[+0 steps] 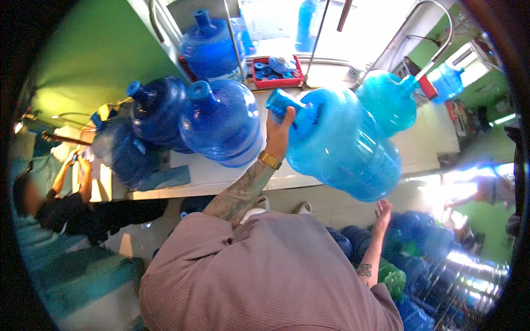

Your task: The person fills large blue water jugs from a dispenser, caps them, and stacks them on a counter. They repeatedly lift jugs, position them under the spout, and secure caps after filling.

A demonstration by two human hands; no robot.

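A large translucent light-blue water jug (343, 128) is tilted before me, its neck pointing up-left and its base down-right over the front edge of the white counter (207, 176). My left hand (280, 130), below a gold wristwatch, grips the jug's neck. My right hand (383, 213) is just below the jug's base, palm showing and fingers apart; whether its fingertips touch the base is unclear. Left of my left hand, a capped blue water jug (223, 124) stands beside a darker capped jug (159, 111). A turquoise jug (387, 101) stands behind the tilted one.
A red tray (275, 82) of blue caps sits at the counter's back. Another blue jug (213, 47) stands behind it. Curved metal tubing (449, 25) rises at right. Several jugs (414, 248) crowd the floor to my right. A person (70, 207) in dark clothing is at far left.
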